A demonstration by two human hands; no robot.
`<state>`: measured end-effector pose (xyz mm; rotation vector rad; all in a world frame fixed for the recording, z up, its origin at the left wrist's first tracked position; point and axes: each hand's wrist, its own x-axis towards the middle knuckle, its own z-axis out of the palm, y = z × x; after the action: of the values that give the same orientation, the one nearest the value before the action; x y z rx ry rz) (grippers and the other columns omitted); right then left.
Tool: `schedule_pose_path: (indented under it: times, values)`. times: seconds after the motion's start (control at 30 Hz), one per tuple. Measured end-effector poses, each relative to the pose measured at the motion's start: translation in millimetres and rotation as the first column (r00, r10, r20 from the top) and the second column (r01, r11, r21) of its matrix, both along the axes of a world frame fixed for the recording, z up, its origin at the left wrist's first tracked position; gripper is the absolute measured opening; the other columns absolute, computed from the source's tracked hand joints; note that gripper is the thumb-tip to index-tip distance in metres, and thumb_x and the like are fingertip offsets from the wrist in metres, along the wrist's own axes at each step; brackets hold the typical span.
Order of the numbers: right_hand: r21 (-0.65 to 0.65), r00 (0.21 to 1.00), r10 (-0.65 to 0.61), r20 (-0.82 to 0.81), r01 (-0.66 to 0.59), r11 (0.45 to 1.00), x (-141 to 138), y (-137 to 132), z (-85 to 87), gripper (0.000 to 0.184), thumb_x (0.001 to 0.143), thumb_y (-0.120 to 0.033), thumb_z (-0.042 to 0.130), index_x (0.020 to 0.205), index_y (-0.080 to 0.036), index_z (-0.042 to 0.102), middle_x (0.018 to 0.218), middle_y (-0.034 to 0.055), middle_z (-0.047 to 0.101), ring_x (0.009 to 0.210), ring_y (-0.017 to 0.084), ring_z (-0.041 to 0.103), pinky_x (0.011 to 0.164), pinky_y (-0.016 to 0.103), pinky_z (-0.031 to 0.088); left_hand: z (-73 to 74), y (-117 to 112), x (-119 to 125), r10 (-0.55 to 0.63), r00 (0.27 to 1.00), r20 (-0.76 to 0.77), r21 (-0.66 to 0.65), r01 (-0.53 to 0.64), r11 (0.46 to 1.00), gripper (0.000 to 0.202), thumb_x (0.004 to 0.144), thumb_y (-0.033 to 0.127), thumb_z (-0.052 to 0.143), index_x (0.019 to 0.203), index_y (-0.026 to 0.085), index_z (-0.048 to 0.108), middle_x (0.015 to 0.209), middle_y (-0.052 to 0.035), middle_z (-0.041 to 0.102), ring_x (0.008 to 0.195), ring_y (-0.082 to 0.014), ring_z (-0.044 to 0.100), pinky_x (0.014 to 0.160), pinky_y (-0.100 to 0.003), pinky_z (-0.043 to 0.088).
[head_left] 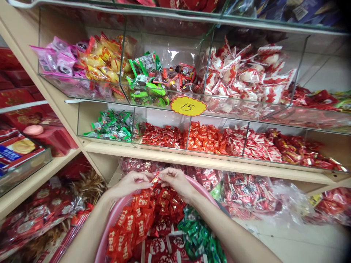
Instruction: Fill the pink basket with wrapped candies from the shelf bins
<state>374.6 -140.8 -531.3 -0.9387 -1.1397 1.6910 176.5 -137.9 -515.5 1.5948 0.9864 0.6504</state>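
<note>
Bare forearms (216, 226), glossy crinkled sweets (131, 226)

small red sweet (155, 179), ends behind the fingers (168, 176), markings illegible

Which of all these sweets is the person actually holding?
The small red-wrapped sweet above the pink tub: the left hand and right hand pinch it, whereas the orange-red packets and green sweets lie in the tub below.

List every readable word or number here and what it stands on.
"15": handwritten on the yellow tag.
Too blurred to read: white lettering on the orange packets and dark red packets in the pink tub.
Too small: print on the blue pack, held sweet and shelf sweets.
</note>
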Motion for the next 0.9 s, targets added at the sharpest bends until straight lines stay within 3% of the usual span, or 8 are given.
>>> schedule_pose_path:
  times: [0.9]
  values:
    - [-0.028,0.999,0.024,-0.035,-0.025,0.999,3.1,-1.3,3.5,0.031,0.06,-0.038,0.075,0.078,-0.014,0.065,0.069,0.0011,0.067,0.063,0.01,0.062,0.062,0.021,0.047,2.2,0.0,0.1,-0.003,0.997,-0.073,0.022,0.005,1.0,0.019,0.071,0.034,0.065,0.066,0.016,0.069,0.112,-0.0076,0.065,0.104,-0.0237,0.057,0.096,-0.035,0.037]
